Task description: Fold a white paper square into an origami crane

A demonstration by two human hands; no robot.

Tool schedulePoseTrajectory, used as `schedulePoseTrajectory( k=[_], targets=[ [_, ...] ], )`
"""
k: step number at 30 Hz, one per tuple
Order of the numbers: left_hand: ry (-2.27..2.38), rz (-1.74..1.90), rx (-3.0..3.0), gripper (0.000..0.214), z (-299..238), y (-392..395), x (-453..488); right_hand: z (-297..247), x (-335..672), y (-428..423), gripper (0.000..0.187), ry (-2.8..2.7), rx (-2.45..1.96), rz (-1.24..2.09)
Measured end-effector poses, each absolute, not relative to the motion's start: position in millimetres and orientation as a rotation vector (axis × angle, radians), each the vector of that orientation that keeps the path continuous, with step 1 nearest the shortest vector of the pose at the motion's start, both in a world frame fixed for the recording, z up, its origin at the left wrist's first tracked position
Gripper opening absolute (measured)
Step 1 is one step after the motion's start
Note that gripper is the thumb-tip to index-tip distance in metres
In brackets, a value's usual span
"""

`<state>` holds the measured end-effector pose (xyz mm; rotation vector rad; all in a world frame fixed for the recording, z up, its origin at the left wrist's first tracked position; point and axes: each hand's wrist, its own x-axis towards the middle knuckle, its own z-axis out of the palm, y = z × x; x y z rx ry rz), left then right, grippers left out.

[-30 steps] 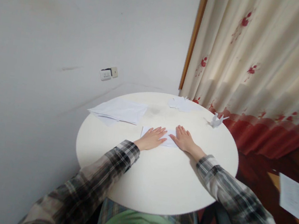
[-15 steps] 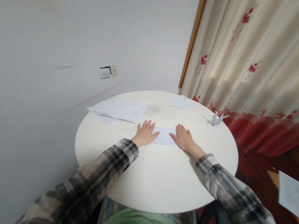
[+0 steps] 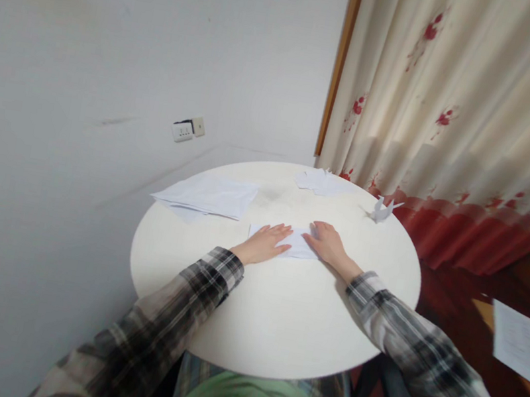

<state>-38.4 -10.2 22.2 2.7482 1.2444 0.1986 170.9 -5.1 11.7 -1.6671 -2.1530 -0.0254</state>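
Observation:
A folded strip of white paper (image 3: 298, 244) lies flat on the round white table (image 3: 277, 314), its long side running left to right. My left hand (image 3: 267, 242) rests on the strip's left part, fingers stretched out and pointing right. On the right part of the strip lies my right hand (image 3: 327, 240), its fingers extended forward and to the left. Both palms face down, and neither hand grips anything. The paper beneath the fingers is hidden.
A stack of white paper sheets (image 3: 210, 195) lies at the table's left. Smaller white papers (image 3: 322, 182) lie at the back, and a folded paper crane (image 3: 382, 210) stands at the right. Printed sheets (image 3: 526, 344) sit lower, beyond the table's right side, near the curtain (image 3: 456, 135).
My left hand has turned and slid rightward along the paper strip, uncovering its left end. My right hand has stayed almost in place. The view has shifted slightly.

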Motion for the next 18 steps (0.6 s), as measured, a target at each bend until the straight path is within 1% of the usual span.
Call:
schedulePoseTrajectory(
  k=[4,7,9,14,16,18],
  targets=[
    [1.213,0.165,2.746,0.059,24.3,-12.8,-40.0,9.6,179.1,4.3,0.034,-1.965,-1.657,0.074],
    [1.190,0.165,2.763,0.062,23.7,-14.1,-41.2,4.6,182.3,9.7,0.033,-1.817,-1.585,0.191],
    [1.174,0.161,2.775,0.062,23.1,-14.5,-41.4,1.4,182.7,12.1,0.041,-1.670,-1.508,0.266],
    [1.190,0.170,2.782,0.060,22.4,-15.0,-39.9,-2.2,179.9,15.3,0.069,-1.394,-1.312,0.514],
    [1.222,0.184,2.769,0.060,22.1,-14.8,-38.8,-1.6,178.1,14.4,0.074,-1.423,-1.301,0.573],
    [1.258,0.193,2.749,0.059,21.6,-14.3,-38.2,0.6,176.1,10.9,0.071,-1.534,-1.295,0.544]
  ],
)
